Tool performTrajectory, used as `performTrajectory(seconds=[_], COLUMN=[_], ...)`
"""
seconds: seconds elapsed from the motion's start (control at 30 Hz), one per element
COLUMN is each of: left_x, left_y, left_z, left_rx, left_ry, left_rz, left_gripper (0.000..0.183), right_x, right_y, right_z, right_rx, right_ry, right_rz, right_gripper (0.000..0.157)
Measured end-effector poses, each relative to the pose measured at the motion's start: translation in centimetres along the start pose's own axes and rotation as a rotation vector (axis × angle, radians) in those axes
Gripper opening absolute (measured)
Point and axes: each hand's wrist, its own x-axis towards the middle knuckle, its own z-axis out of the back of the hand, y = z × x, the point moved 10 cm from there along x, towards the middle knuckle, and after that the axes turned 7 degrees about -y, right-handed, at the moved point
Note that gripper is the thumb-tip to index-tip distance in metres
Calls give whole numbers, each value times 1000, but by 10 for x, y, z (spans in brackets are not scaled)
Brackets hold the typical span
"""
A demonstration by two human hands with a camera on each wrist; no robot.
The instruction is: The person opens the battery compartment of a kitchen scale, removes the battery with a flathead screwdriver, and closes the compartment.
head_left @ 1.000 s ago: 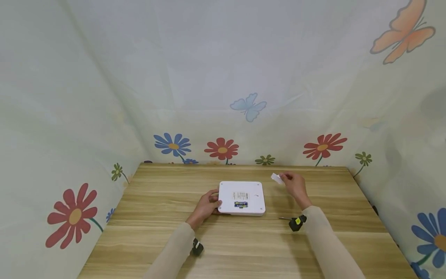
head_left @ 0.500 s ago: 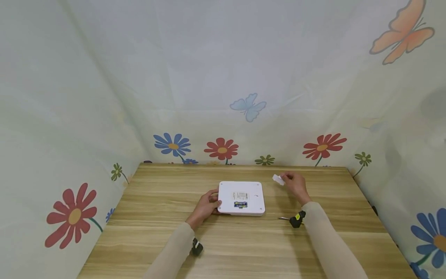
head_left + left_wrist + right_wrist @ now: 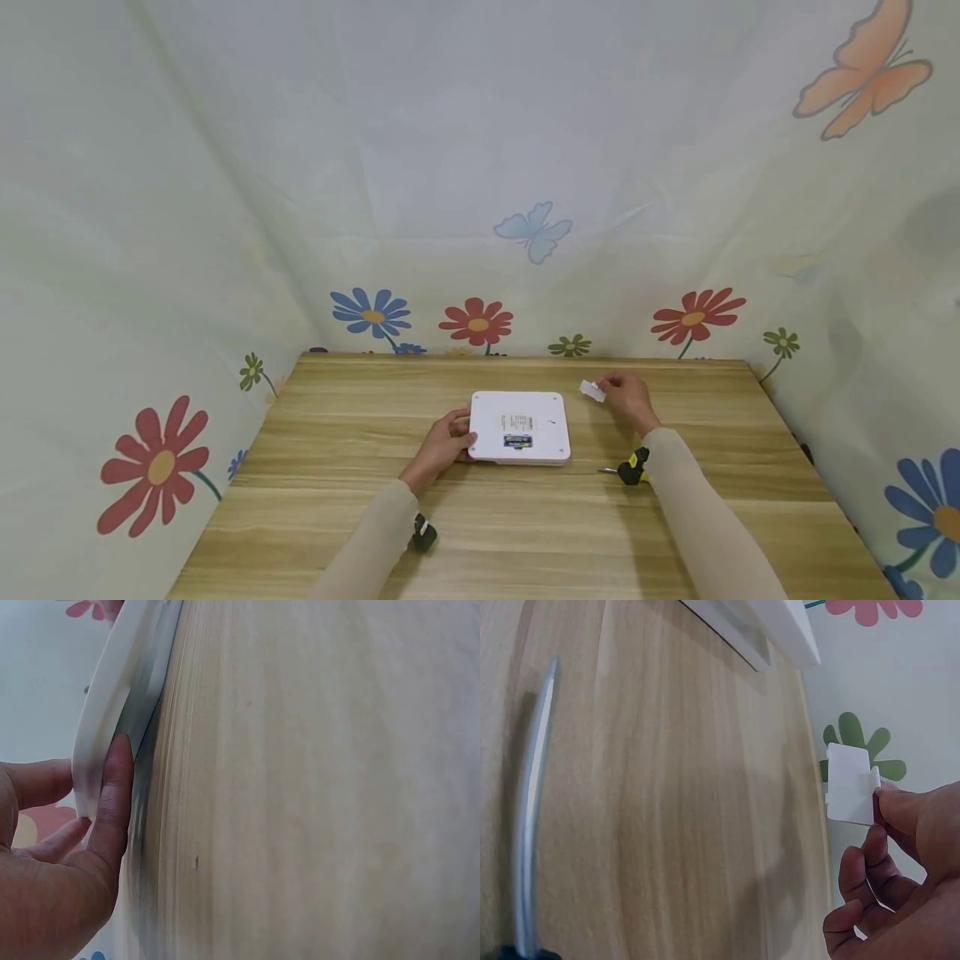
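A white, flat, rounded-corner device (image 3: 491, 406), which looks like a kitchen scale lying underside up, is on the wooden table. Its open battery compartment shows blue-and-green batteries (image 3: 517, 442) below a printed label. My left hand (image 3: 442, 442) grips the device's left edge, thumb on top and fingers beneath; the left wrist view shows this edge (image 3: 112, 682) raised off the table. To the right of the device, my right hand (image 3: 632, 402) pinches a small white battery cover (image 3: 592, 391) between thumb and fingers, held above the table. In the right wrist view the cover (image 3: 849, 784) shows a small tab.
A screwdriver with a metal shaft (image 3: 607, 470) lies on the table (image 3: 337, 417) beneath my right wrist; its handle is mostly hidden by the wrist camera (image 3: 632, 471). A flower-printed curtain (image 3: 420, 250) stands behind the table's far edge.
My right hand with the battery cover has moved slightly left and a little nearer over the last half second. The left hand and the device have stayed in place.
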Motion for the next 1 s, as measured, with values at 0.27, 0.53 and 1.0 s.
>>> performTrajectory(seconds=[0.27,0.53,1.0], left_x=[1,0,-2], left_y=[-1,-3,-3], left_z=[-1,-1,-2], left_rx=[-3,-13,-25], left_ry=[2,4,7], left_rz=[-3,0,-5], left_gripper=[54,54,55], right_x=[3,8,12], right_y=[-5,-13,-18], right_z=[-11,-16,-18], right_rx=[-17,-25,-64], right_ry=[39,68,34], right_rz=[4,-11,-19], right_gripper=[28,28,32])
